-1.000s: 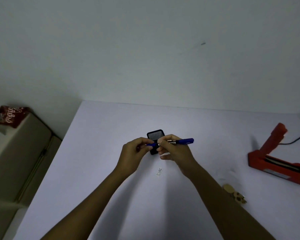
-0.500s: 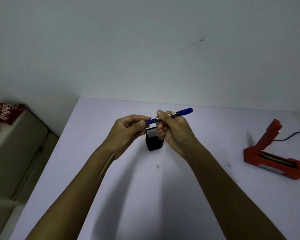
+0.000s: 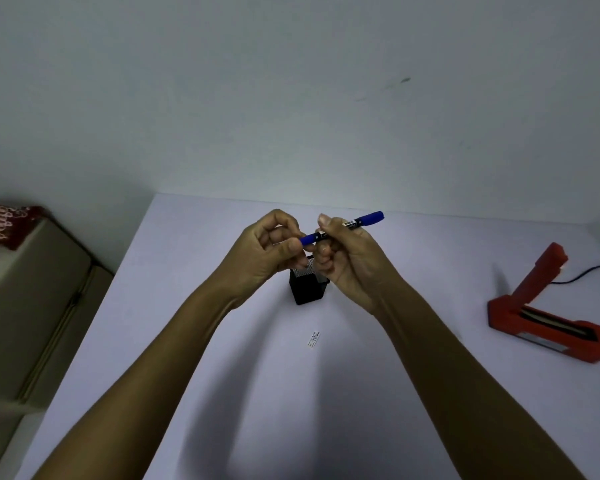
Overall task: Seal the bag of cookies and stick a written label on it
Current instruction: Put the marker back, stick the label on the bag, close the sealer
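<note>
The small white label lies flat on the bench, at 6 o'clock from the black mesh pen holder. Raised since a second ago, the blue marker sits pinched in the right hand, left hand gripping its cap end. Uncapping seems next; the cookie bag is out of view.

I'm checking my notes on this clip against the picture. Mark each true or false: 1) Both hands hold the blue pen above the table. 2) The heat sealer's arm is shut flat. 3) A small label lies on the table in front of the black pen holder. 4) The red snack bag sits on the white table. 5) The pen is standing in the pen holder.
1) True: the left hand and right hand both grip the blue pen above the table.
2) False: the red heat sealer has its arm raised.
3) True: the label lies nearer the person than the pen holder.
4) False: the snack bag rests on the beige furniture to the left.
5) False: the pen is in the hands.
</note>
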Motion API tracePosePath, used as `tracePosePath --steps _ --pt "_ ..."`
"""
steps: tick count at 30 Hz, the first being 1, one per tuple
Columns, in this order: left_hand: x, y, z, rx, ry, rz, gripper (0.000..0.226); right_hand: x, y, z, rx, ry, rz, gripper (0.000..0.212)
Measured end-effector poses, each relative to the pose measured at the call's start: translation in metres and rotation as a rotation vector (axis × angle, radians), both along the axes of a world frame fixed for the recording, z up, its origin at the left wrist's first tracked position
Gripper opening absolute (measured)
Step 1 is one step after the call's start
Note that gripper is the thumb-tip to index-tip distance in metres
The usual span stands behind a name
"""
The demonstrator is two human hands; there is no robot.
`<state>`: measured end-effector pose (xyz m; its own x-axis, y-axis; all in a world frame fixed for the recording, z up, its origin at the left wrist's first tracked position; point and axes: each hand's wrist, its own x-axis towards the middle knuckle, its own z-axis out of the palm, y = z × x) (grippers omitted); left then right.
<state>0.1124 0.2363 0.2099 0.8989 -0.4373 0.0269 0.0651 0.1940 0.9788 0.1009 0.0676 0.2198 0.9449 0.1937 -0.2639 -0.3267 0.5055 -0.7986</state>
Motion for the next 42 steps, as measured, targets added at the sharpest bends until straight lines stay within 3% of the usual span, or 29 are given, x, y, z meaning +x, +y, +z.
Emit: tracePosePath --steps 3,6,8,13,17,21,25,28,31,34,37,42 --pt "0.016 -0.006 -0.026 0.241 -0.039 0.147 0.010 0.014 -0.009 -0.026 -0.226 0.035 -0.085 0.021" --pt "0.029 -0.006 -0.077 0.576 -0.020 0.218 0.014 0.030 -0.017 -0.070 -0.627 0.103 -0.153 0.013" --pt "0.027 -0.003 -0.112 0.676 0.062 0.249 0.011 0.039 -0.020 -0.099 -0.708 0.161 -0.189 0.015" --pt "0.004 0.004 -0.170 0.767 0.247 0.140 0.006 0.055 -0.029 -0.148 -0.818 0.273 -0.136 0.022" --pt "-0.010 0.006 -0.190 0.783 0.353 0.088 0.007 0.054 -0.033 -0.174 -0.994 0.228 -0.039 0.024" --pt "-0.015 0.001 -0.198 0.789 0.376 0.046 0.007 0.053 -0.035 -0.183 -0.960 0.164 -0.031 0.016" --pt "-0.012 -0.003 -0.202 0.801 0.387 0.038 0.002 0.052 -0.040 -0.183 -0.959 0.109 -0.008 0.037" --pt "-0.011 -0.007 -0.205 0.820 0.384 0.036 0.017 0.044 -0.044 -0.183 -0.883 0.158 -0.160 0.048" --pt "-0.014 -0.011 -0.211 0.826 0.403 0.027 0.019 0.023 -0.052 -0.195 -0.977 0.209 -0.399 0.039" --pt "-0.020 -0.015 -0.221 0.857 0.404 0.001 0.017 0.001 -0.056 -0.221 -1.198 0.179 -0.064 0.034" --pt "-0.027 -0.020 -0.228 0.870 0.398 -0.026 0.008 -0.013 -0.050 -0.245 -1.288 0.181 0.275 0.051" --pt "-0.039 -0.019 -0.233 0.894 0.384 -0.051 0.013 -0.022 -0.032 -0.259 -1.396 0.104 0.384 0.055"
